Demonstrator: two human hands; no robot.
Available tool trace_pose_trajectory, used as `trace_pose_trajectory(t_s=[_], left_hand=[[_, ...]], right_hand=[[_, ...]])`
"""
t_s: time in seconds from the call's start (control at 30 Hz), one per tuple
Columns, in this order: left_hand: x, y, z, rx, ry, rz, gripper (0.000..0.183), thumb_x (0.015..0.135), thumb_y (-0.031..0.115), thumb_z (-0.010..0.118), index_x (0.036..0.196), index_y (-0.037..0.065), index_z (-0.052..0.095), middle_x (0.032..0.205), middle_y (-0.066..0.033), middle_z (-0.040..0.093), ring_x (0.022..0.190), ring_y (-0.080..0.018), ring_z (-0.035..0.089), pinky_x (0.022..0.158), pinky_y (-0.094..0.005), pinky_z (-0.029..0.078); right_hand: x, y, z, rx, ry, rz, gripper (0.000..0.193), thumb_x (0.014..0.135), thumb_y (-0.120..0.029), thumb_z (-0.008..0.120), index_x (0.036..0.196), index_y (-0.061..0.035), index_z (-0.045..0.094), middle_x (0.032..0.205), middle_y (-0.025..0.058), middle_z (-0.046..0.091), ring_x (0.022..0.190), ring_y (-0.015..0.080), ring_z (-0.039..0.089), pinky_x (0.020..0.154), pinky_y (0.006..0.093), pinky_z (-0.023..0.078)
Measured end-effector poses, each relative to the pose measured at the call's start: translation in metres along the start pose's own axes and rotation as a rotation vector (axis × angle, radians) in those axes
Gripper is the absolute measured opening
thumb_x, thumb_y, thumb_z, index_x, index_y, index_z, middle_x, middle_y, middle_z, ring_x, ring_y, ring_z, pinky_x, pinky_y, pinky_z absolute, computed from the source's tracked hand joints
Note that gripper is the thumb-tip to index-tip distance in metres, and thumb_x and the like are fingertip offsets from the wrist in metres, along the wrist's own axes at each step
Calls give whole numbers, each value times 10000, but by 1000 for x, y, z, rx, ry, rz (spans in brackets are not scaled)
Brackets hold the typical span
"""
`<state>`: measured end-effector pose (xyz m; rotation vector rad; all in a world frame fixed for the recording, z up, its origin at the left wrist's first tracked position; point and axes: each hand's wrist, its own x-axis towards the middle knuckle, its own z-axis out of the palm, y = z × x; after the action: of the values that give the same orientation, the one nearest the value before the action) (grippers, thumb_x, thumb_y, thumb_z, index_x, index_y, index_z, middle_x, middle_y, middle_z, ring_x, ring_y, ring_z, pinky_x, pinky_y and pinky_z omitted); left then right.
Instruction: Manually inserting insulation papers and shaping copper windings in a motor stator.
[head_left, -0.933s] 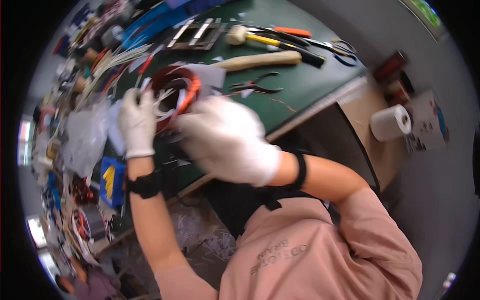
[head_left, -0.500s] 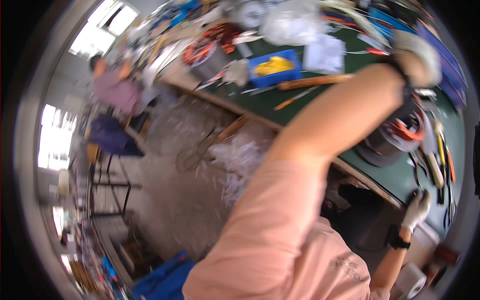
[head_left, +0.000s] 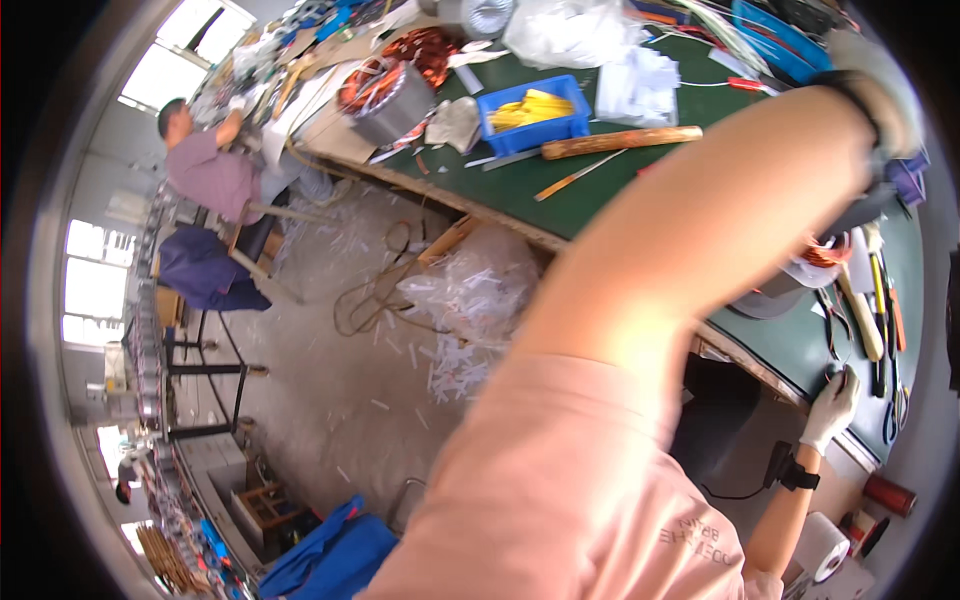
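Observation:
My left arm reaches across the green table (head_left: 640,192). At the far right, my gloved left hand (head_left: 880,85) is blurred and its fingers are hidden, near a blue bin (head_left: 780,45). Beneath that forearm stands a grey motor stator (head_left: 775,300) with copper windings (head_left: 828,252), mostly covered by the arm. My right hand (head_left: 832,408), in a white glove, is at the table's near right edge, its fingers closed at a small dark thing (head_left: 833,370) that I cannot make out. Pliers (head_left: 833,322) lie just beyond it.
Right of the stator lie a pale-handled tool (head_left: 862,315), a yellow-and-black tool (head_left: 880,300) and scissors (head_left: 893,415). Farther left are a wooden stick (head_left: 620,142), a blue tray (head_left: 535,137) of yellow pieces and another stator (head_left: 395,110). A person (head_left: 210,170) sits at far left.
My left hand has moved farther right, and its forearm now covers more of the stator. My right hand stays near the table edge. The view has shifted slightly.

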<state>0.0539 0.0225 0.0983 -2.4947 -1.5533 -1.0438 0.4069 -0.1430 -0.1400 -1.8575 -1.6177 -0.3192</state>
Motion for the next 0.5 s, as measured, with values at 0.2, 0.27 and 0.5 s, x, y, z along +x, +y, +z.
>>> trace_pose_trajectory(t_s=[0.2,0.27,0.5], left_hand=[[-86,-46,7,-82,276,-139,141,851,207,639,808,73,628,792,-132,621,734,-348,613,654,-440,491],[-146,-93,1,-28,279,-306,98,851,173,630,833,79,611,799,-136,627,746,-348,623,651,-428,489],[-204,-146,18,290,-125,-592,186,795,236,694,881,91,616,971,-125,606,967,-334,592,809,-466,489]], right_hand=[[-7,-10,-42,194,-121,248,193,926,-65,509,1056,45,599,927,173,598,856,303,593,817,374,472],[-7,-17,-36,348,44,313,185,941,-59,508,1061,46,601,924,136,619,863,229,587,835,316,465],[40,-149,-103,492,333,23,202,895,82,450,1052,48,574,1021,148,565,837,209,537,762,287,448]])
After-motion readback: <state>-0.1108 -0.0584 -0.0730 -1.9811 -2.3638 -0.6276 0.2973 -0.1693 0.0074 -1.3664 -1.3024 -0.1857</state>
